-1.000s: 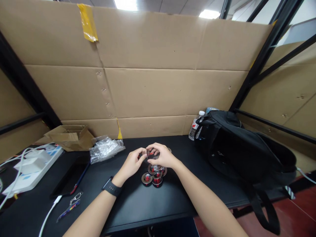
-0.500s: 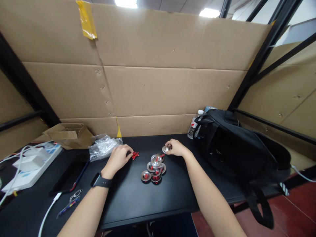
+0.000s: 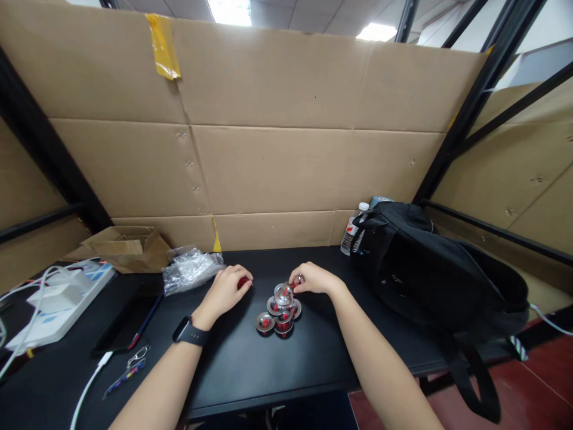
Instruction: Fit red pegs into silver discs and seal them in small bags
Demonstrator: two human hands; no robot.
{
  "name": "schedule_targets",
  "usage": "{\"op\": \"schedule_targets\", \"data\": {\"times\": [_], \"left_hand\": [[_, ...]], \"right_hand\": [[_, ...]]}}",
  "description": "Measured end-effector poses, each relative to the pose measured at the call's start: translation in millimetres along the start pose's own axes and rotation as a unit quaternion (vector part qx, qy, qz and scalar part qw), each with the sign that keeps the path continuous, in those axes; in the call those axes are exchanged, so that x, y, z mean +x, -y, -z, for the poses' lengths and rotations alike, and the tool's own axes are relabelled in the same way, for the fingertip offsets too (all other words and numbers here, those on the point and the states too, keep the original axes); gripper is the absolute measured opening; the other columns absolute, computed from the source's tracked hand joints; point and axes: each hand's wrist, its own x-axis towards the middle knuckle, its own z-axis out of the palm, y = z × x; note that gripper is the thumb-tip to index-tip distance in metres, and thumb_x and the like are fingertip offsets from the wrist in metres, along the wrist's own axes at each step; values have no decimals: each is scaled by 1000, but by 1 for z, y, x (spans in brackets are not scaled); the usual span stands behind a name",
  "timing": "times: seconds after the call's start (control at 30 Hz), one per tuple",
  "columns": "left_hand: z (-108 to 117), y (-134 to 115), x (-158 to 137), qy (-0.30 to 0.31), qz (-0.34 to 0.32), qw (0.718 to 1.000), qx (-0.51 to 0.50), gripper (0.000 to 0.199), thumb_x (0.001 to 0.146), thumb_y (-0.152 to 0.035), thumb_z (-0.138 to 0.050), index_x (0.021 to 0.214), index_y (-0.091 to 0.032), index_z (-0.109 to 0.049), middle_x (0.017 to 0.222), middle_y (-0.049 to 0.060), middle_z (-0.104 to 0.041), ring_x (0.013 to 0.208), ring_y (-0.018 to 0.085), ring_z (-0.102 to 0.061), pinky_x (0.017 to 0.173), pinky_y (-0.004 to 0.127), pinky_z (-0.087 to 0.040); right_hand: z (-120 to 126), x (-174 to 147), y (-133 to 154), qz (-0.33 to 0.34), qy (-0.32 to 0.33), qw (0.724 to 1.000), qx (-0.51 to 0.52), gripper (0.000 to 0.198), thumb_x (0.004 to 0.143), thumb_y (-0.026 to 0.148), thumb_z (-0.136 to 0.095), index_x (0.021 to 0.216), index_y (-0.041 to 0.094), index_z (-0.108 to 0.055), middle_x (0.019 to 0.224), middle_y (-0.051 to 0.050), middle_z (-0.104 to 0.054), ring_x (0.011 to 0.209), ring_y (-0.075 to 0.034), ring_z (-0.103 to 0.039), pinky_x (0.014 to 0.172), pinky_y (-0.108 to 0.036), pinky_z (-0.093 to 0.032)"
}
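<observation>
The small pile of red-centred metal discs [image 3: 283, 310] sits mid-bench [image 3: 322, 358]; take it as the clock's centre, twelve towards the cardboard wall [image 3: 277, 167]. Each disc is round, so none has a long axis seen from above; the lone disc [image 3: 265, 323] at seven o'clock lies dish up, and the group as a whole runs from seven to one.

At one o'clock the right hand [image 3: 317, 278] has a narrow grip, pinching a rimmed disc [image 3: 300, 279] that seems tilted; its exact facing is unclear. Half a second ago that hand was apart from the pile; now it is at its edge, so I judge the disc is being brought to the others.

At ten o'clock the left hand [image 3: 226, 285] curls over a red piece [image 3: 242, 282], more covered than before. Whether it is pinched I cannot tell; its axis is hidden.

Beyond, at ten, lies crumpled plastic [image 3: 191, 272]; at two, a bottle [image 3: 351, 232].
</observation>
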Motion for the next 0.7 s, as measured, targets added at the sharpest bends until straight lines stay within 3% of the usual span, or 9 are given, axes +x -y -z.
{"op": "schedule_targets", "data": {"times": [0.13, 0.2, 0.3, 0.4, 0.5, 0.7], "left_hand": [[-1, -7, 2, -6, -20, 998, -57, 18, 95, -30, -55, 91, -24, -71, 97, 5, -72, 92, 22, -64, 87, 34, -46], [-3, -16, 2, -9, -27, 994, -102, 19, 96, -31, -55, 94, -24, -72, 97, 4, -72, 91, 21, -65, 87, 33, -47], [-7, -32, 3, -22, -20, 983, -179, 19, 96, -33, -56, 104, -24, -71, 100, 4, -73, 90, 19, -66, 85, 30, -50], [-11, -44, 3, -44, -4, 971, -233, 20, 94, -36, -60, 106, -22, -69, 99, 4, -73, 87, 17, -67, 81, 28, -51], [-13, -45, 3, -74, 10, 967, -244, 18, 93, -37, -63, 96, -21, -69, 88, 3, -72, 79, 17, -66, 75, 26, -50], [-6, -45, 1, -135, -14, 968, -213, 12, 90, -31, -64, 93, -20, -69, 90, 4, -71, 75, 15, -64, 73, 27, -49]], "right_hand": [[-4, 1, 5, -33, -67, 997, -23, 10, 77, 12, -68, 78, 19, -75, 71, -2, -71, 66, -14, -64, 63, -23, -42], [-4, 3, 11, 3, -128, 992, -7, 7, 80, 15, -68, 80, 19, -74, 78, -3, -71, 70, -14, -64, 66, -23, -44], [-10, 8, 27, 67, -188, 975, 95, 7, 86, 23, -66, 86, 18, -71, 93, -5, -70, 76, -13, -65, 70, -24, -48], [-23, 14, 43, 93, -177, 955, 217, 13, 86, 30, -68, 86, 18, -68, 111, -7, -68, 84, -15, -68, 72, -26, -52], [-35, 18, 52, 102, -131, 928, 334, 19, 85, 36, -71, 89, 18, -66, 115, -8, -68, 87, -17, -71, 79, -30, -55], [-42, 18, 56, 74, -106, 897, 422, 33, 78, 44, -78, 89, 16, -66, 111, -9, -69, 82, -17, -71, 74, -29, -56]]}}
